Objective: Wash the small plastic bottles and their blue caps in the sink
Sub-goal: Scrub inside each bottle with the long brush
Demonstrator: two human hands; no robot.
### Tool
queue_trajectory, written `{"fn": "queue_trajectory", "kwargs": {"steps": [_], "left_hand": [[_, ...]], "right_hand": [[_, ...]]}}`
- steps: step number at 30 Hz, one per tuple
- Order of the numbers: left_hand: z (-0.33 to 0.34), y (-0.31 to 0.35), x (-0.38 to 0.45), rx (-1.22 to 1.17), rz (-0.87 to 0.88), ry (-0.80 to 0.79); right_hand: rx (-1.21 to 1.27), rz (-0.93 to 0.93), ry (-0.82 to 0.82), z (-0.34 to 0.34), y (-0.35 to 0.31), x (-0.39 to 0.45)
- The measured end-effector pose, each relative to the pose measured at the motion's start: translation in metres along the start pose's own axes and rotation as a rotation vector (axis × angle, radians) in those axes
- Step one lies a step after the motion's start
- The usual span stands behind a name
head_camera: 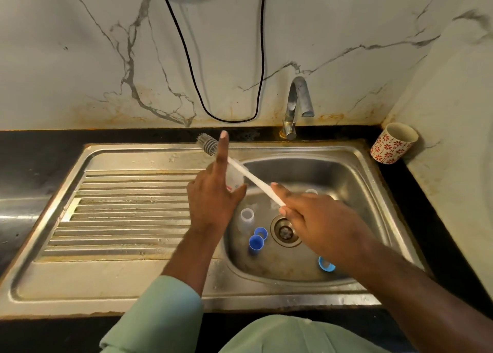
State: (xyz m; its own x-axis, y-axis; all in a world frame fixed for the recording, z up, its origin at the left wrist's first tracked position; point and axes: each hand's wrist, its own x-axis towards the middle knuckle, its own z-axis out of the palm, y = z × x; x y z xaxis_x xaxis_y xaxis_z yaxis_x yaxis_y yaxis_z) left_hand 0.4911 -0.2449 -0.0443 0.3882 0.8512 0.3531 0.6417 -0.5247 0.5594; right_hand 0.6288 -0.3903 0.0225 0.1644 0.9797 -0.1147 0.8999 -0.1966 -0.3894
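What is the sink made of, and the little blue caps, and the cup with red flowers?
The sink looks like brushed stainless steel: grey, shiny, scuffed. The blue caps seem smooth moulded plastic, evenly coloured. The cup looks like glazed ceramic, though it could be plastic.

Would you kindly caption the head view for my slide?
Left hand grips a small clear plastic bottle; right hand holds a white-handled bottle brush over the steel sink.

The person wears a pale mint-green shirt (pixel 280 334). Its left sleeve (pixel 160 318) is turned back into a thick cuff partway up the forearm. The right arm (pixel 400 280) is bare as far as it shows. Both hands are bare.
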Motion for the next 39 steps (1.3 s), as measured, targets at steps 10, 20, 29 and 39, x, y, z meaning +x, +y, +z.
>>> {"fn": "queue_trajectory", "kwargs": {"steps": [10,20,29,39], "left_hand": [[-0.016,0.002,-0.004,-0.827,-0.449,0.125],[-0.017,0.023,-0.011,-1.411,-0.633,0.032],[-0.026,0.002,-0.001,-1.431,-0.571,-0.246],[-0.031,-0.032,0.009,-1.555,-0.819,0.024]], "right_hand": [[0.022,0.158,0.167,-0.003,0.026,-0.02],[0.495,0.241,0.138,0.011,0.009,-0.019],[0.724,0.298,0.009,-0.01,0.017,-0.027],[0.681,0.235,-0.054,-0.026,0.029,-0.04]]}}
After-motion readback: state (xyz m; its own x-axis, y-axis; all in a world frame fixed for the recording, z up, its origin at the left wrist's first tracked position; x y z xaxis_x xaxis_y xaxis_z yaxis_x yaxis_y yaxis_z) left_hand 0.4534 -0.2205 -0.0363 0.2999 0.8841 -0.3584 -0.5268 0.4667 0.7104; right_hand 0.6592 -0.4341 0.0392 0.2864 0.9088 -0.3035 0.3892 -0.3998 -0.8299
